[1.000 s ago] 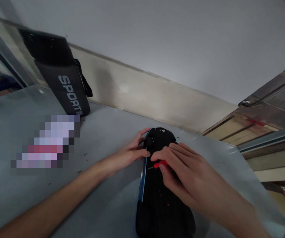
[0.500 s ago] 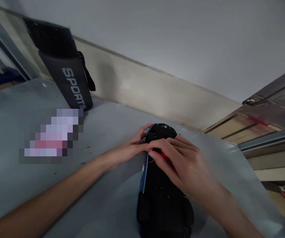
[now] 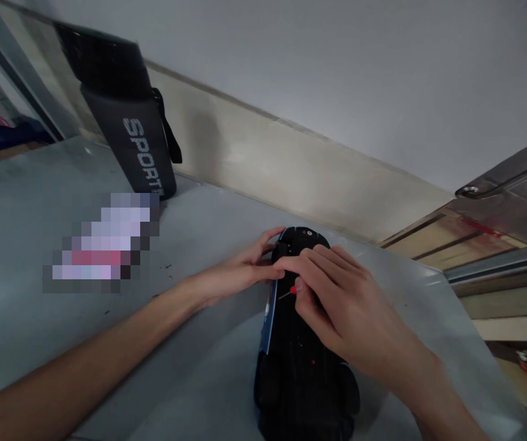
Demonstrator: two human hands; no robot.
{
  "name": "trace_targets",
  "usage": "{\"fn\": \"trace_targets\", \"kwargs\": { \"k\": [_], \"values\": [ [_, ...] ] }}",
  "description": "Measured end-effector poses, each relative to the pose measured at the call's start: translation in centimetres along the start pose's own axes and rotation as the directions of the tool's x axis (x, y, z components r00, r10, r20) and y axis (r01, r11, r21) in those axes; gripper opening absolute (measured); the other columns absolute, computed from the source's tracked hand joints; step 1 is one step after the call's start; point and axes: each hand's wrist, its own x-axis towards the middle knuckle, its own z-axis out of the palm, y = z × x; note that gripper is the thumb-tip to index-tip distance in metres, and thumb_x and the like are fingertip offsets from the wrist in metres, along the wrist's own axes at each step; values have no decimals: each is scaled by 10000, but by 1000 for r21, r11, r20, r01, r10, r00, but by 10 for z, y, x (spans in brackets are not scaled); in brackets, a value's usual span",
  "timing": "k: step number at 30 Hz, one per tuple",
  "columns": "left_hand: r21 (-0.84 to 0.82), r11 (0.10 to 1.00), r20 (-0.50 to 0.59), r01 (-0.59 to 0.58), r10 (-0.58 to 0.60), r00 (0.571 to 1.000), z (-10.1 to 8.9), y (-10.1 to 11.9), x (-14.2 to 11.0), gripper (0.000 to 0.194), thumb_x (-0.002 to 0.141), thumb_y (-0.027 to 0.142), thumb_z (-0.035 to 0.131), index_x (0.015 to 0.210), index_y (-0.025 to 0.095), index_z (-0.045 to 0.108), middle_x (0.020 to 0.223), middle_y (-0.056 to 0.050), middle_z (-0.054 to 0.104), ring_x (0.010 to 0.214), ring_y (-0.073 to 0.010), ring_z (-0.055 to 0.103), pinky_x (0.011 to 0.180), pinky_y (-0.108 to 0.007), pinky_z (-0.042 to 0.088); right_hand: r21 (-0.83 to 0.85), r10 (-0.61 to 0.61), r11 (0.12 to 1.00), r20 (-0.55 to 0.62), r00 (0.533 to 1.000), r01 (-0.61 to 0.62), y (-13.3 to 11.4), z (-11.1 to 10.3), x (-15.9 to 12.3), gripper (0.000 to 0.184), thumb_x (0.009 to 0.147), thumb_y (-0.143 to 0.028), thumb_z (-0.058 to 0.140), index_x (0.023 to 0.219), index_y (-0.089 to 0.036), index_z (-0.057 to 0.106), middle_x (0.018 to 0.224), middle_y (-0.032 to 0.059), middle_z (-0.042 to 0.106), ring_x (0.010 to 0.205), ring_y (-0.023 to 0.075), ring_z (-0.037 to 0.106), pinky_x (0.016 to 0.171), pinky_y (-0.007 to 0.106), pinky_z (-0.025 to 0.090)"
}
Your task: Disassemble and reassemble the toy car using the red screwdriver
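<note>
A black and blue toy car (image 3: 306, 392) lies upside down on the grey table, its black underside and wheels facing up. My left hand (image 3: 256, 257) grips its far left side by the front wheel, thumb on the edge. Over the middle of the underside, my right hand (image 3: 336, 288) is closed around a small screwdriver (image 3: 293, 290). Its red handle shows only in part, and its thin shaft points left across the car. My right index fingertip meets my left thumb at the car's edge. The right side of the car is partly hidden under my right hand.
A black bottle (image 3: 130, 128) marked SPORT stands by the wall at the back left. Before it lies a blurred-out flat object (image 3: 111, 236), perhaps a phone. Small dark bits lie on the table (image 3: 208, 392). Wooden slats (image 3: 515, 300) show beyond the right edge.
My right thumb has drawn back from the car's left edge, and more of the screwdriver's red handle and shaft shows. My left hand keeps its hold; the view has shifted slightly.
</note>
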Motion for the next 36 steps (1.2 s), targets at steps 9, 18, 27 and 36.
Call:
{"fn": "trace_targets", "kwargs": {
  "k": [9,18,27,36],
  "values": [
    [21,1000,-1,4,-4,1000,-1,0,0,900,936,338,742,1681,285,241,1638,-150,505,1531,-354,461,1261,-569,335,41,2,999,17,1000,-2,-2,-4,0,213,1136,-217,452,1041,-187,640,824,10,724,740,173,675,791,365,442],
    [-85,996,33,9,-6,999,-2,-1,-1,865,921,243,769,1652,358,321,1633,-119,510,1510,-343,491,1256,-570,345,91,93,990,164,982,-109,-8,-11,-4,137,1129,-162,438,1052,-208,541,948,21,731,848,179,654,883,373,457],
    [-116,992,5,48,-48,999,1,3,-4,873,907,237,799,1644,359,348,1660,-119,471,1521,-347,481,1256,-565,367,-51,290,955,-47,956,-293,-35,7,-3,191,1075,-95,460,949,-225,522,728,-2,682,653,194,656,719,356,454],
    [-120,991,-31,58,-62,998,1,1,-2,881,896,203,792,1642,362,349,1693,-99,436,1546,-355,443,1250,-543,390,-221,341,904,-146,929,-367,-46,15,2,192,1068,-103,479,927,-197,570,637,5,631,592,199,639,599,344,387]
  ]
}}
